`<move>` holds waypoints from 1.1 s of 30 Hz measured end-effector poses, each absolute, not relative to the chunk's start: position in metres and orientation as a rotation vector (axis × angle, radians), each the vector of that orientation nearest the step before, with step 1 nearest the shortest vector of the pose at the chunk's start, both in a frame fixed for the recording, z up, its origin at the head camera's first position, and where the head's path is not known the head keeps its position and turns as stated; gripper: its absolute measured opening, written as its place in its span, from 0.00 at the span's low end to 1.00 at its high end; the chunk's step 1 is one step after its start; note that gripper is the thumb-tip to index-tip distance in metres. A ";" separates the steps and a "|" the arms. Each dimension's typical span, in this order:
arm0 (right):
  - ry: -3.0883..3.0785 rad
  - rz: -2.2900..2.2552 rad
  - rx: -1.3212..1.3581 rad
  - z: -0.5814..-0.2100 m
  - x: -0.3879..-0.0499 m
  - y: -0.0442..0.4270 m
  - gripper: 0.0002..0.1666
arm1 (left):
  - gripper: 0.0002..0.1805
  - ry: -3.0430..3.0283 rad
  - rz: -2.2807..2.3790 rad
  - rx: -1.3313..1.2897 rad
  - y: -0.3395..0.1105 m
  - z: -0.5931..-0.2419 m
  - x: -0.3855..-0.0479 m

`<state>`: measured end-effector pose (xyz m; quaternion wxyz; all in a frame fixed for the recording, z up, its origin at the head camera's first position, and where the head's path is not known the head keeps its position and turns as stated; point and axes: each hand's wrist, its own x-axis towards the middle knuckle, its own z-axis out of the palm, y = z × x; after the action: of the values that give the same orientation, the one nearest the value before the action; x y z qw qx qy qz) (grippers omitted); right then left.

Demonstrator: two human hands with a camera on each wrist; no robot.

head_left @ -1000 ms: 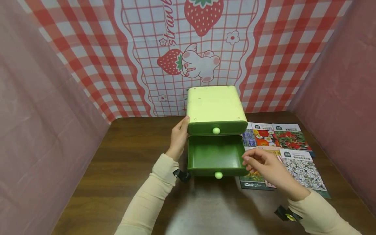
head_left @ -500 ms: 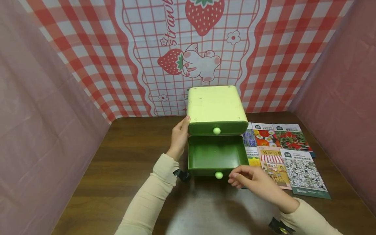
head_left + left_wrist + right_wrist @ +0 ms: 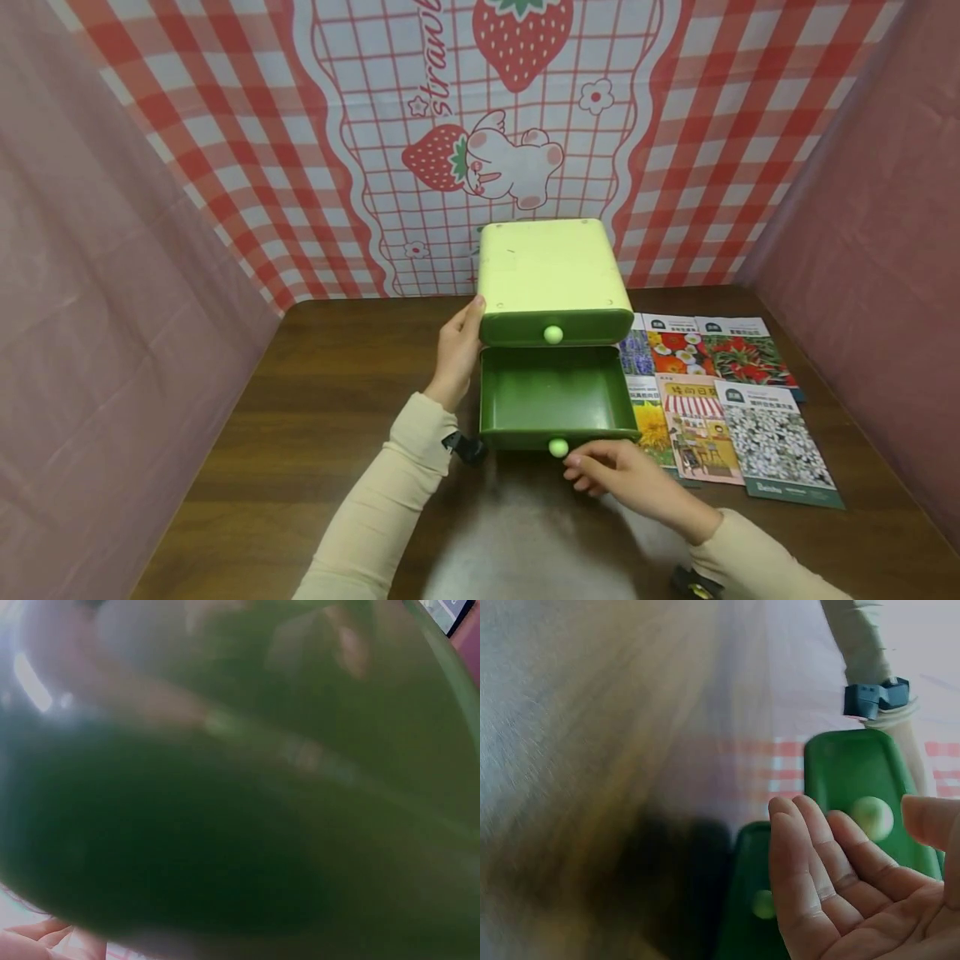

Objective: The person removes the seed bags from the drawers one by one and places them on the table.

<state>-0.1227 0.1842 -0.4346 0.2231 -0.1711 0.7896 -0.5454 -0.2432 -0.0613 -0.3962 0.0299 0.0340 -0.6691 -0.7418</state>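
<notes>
A small two-drawer cabinet [image 3: 551, 267] with a pale yellow-green top stands on the table. Its lower drawer [image 3: 555, 396] is pulled out, and the dark green inside is visible. My left hand [image 3: 456, 354] rests against the cabinet's left side near the upper front corner; most of its fingers are hidden. In the left wrist view, glossy green fills nearly everything, with some fingers [image 3: 56, 941] at the lower left. My right hand [image 3: 630, 479] is just right of the lower drawer's round knob [image 3: 558, 448]. In the right wrist view its fingers and thumb are apart, near the knob.
Several flower seed packets, one with white flowers [image 3: 780, 442] and one with red flowers [image 3: 746, 358], lie to the cabinet's right, along with a shop-picture card [image 3: 701, 429]. A checked strawberry cloth [image 3: 510, 150] hangs behind; pink curtains [image 3: 877, 250] flank the table.
My right hand has moved left and down from the drawer's right edge to beside the lower knob, uncovering the packets. My left hand and the cabinet have stayed in place.
</notes>
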 end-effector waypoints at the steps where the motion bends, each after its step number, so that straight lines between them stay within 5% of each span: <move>1: 2.167 -1.515 -0.462 -0.437 -0.124 0.183 0.25 | 0.32 -2.061 -2.288 0.103 -0.061 -0.396 -0.243; 22: 1.887 -1.764 -0.150 -0.450 -0.124 0.161 0.39 | 0.31 -2.048 -2.288 0.072 -0.062 -0.397 -0.243; 33: 1.767 -1.861 -0.063 -0.446 -0.124 0.161 0.32 | 0.32 -2.060 -2.283 0.066 -0.062 -0.397 -0.242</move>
<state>-0.1237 0.1609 -0.4464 0.2834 -0.0234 0.6602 -0.6952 -0.2422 -0.0622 -0.3966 0.0331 0.0214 -0.6693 -0.7419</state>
